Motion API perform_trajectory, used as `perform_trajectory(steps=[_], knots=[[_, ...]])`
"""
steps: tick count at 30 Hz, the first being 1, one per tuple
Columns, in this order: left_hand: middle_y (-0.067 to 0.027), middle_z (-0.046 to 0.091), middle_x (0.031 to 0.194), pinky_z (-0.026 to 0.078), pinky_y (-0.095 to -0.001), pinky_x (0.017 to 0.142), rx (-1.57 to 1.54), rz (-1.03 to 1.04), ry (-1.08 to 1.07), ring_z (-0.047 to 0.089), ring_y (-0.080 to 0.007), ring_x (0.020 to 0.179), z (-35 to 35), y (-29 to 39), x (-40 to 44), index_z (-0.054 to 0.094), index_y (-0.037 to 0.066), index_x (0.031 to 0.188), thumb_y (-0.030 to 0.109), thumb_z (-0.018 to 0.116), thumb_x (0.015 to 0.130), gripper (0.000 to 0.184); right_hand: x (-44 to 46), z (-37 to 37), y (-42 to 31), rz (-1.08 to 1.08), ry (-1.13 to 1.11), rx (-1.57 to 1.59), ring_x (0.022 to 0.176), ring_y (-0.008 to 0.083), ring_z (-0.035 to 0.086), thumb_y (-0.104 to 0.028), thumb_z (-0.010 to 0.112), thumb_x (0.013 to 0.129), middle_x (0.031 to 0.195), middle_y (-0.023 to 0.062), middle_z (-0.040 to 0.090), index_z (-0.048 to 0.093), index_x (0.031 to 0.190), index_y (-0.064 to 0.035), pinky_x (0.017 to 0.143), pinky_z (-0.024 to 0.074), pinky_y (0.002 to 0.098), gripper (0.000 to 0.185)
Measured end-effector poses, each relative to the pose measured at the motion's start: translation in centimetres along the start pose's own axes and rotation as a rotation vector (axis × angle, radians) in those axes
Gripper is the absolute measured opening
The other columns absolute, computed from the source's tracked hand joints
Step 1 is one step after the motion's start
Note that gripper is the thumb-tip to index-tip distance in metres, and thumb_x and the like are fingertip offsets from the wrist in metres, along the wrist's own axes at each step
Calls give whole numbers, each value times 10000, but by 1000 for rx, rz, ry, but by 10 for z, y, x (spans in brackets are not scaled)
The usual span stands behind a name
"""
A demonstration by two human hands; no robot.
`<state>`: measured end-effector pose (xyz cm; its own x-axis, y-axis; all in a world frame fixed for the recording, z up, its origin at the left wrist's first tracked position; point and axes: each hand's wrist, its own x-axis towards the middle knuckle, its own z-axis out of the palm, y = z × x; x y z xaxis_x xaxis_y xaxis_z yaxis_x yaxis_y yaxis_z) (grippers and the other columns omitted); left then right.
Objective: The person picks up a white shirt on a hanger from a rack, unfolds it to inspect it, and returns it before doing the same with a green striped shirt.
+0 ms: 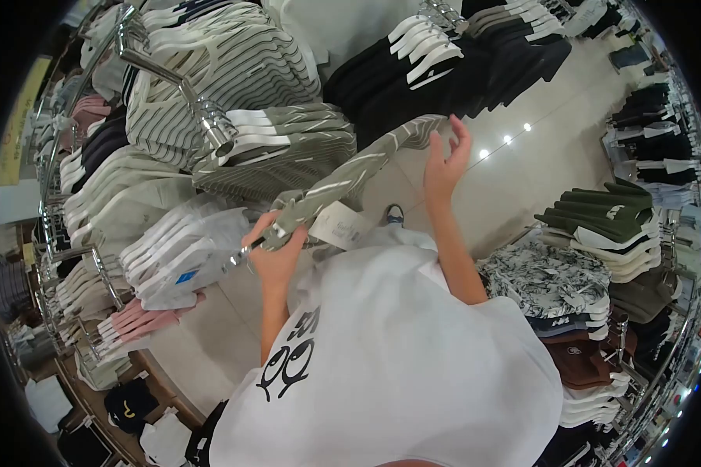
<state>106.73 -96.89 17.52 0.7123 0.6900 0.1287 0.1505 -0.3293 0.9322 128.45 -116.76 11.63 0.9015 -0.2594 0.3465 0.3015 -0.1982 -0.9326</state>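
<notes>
My left hand (pixel 276 253) is closed around the bunched neck end of an olive-green striped shirt (pixel 343 175). A metal hanger hook (pixel 237 259) sticks out beside that hand. From there the shirt stretches up and to the right, seen nearly edge-on. A white paper tag (pixel 340 226) with print hangs from it near my left hand. At the far end of the shirt is my right hand (pixel 448 159), raised with fingers apart. Its fingertips are at the shirt's edge; whether they touch it is hard to tell.
Similar green striped shirts (pixel 280 159) hang on a chrome rack arm (pixel 175 82) to the left. Black garments (pixel 413 86) hang ahead. Plastic-covered clothes (pixel 175 249) hang at lower left, folded caps (pixel 132 405) below. A patterned shirt stack (pixel 549 276) stands right. Tiled floor (pixel 537 148) lies between.
</notes>
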Motion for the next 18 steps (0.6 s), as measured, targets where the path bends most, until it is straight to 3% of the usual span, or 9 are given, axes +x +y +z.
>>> perform_trajectory(steps=[1,3,4,6,10,13,15,17,18], knots=[[-34,680,765,490,-241,648,29,16,-5,589,-73,672,-3,-4,-1,694,-19,914,22,769,702,229,3,-2,38,-1,10,1,1188,245,564,-141,675,900,1240,129,619,581,1248,1,1031,413,371,387],[-43,681,757,491,-243,645,56,34,-14,590,-74,664,-7,-9,-1,690,-25,914,15,760,693,235,7,-6,97,555,-214,196,1132,210,590,-258,688,942,1224,118,628,573,1259,13,1002,431,346,432],[-22,668,780,480,-239,661,55,9,-30,579,-71,698,-9,-11,-3,687,-23,906,23,756,718,205,8,-8,98,556,-215,195,1132,210,590,-258,688,942,1224,118,628,573,1259,13,1002,431,346,432],[-1,656,803,469,-235,677,61,-31,-40,569,-68,732,-14,-11,-5,683,-20,899,30,751,744,177,3,-10,99,808,-346,407,1082,178,618,-292,711,931,1211,115,653,597,1231,26,964,458,328,452],[-19,672,775,477,-234,653,48,-33,12,582,-69,703,-31,-17,-11,686,-26,920,8,752,704,229,-4,-12,100,695,-568,425,1048,178,646,-244,672,941,1193,124,675,628,1191,18,938,484,332,365],[-39,687,754,487,-239,631,62,-56,65,596,-72,676,-54,-27,-19,689,-25,929,-10,756,666,273,-1,-11,76,698,-576,730,1050,194,657,-105,646,879,1149,135,696,639,1165,39,933,497,348,320],[-44,691,765,488,-240,635,95,-88,88,601,-76,679,-72,-33,-27,690,-24,933,-12,755,663,278,6,-6,26,810,-685,946,1017,192,667,17,614,764,1092,116,713,625,1183,58,928,499,342,421],[-55,697,764,492,-243,640,168,-55,61,609,-82,670,-88,-40,-34,691,-25,937,-11,773,648,301,3,9,7,848,-706,854,974,206,675,6,619,713,1028,92,722,654,1136,56,904,505,352,427],[-55,697,764,492,-243,640,167,-61,79,609,-82,670,-94,-44,-37,691,-25,937,-11,773,648,301,2,18,3,665,-969,652,959,215,675,-33,627,730,1010,76,719,675,1112,32,870,512,367,390]])
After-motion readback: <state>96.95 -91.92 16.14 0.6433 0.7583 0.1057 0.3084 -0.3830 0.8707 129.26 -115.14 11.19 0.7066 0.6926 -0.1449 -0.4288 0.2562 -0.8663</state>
